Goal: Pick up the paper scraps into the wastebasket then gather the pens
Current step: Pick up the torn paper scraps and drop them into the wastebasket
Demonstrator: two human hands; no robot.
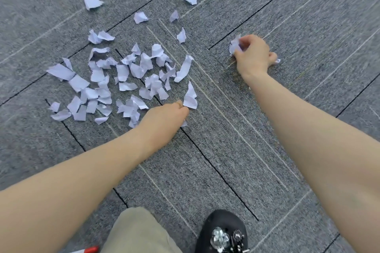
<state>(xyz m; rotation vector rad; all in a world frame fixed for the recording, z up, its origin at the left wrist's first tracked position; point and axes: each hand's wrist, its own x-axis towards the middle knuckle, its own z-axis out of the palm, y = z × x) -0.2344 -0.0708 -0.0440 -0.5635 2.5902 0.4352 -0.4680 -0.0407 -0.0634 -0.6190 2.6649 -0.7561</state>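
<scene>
The paper scraps [123, 76] lie scattered on the gray carpet [226, 150], left of the frame's centre. My right hand [254, 55] is closed around a crumpled scrap [234, 45]. My left hand [164, 116] pinches one scrap [190, 96]; its fingers are hidden underneath. Something red [91, 249] is cut off at the bottom edge.

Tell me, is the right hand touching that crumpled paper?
Touching. The head view shows the right hand closed around the crumpled paper, fingers wrapping it.
</scene>
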